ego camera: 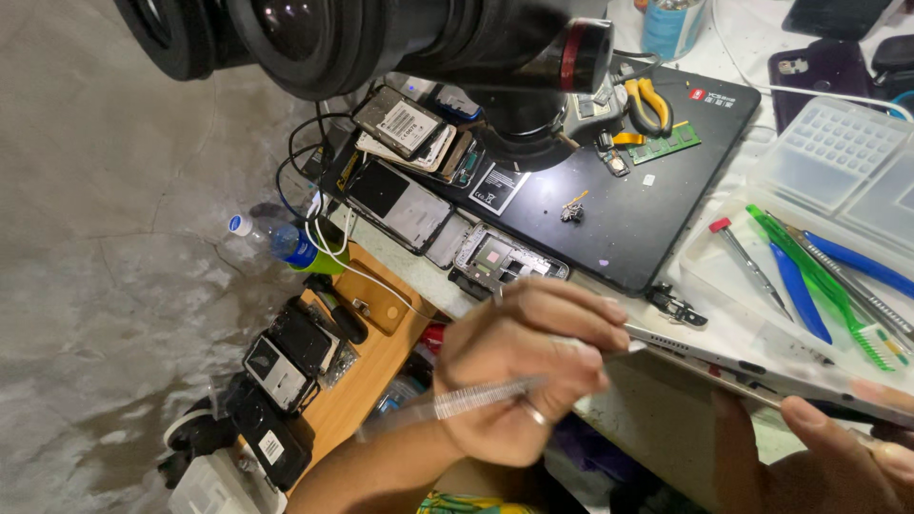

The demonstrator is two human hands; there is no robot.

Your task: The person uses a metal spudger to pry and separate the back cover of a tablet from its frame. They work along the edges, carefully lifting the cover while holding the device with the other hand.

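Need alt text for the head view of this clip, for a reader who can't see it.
The left hand holds a clear toothbrush against the edge of a thin silver device, which the right hand steadies. Behind them, a cluttered repair bench holds a black laptop, opened phones and a clear tray of pry tools under a microscope.

A phone repair workshop: opened phones (400,205), a microscope (400,38), loose batteries (400,124) and pry tools (809,276) crowd the bench.
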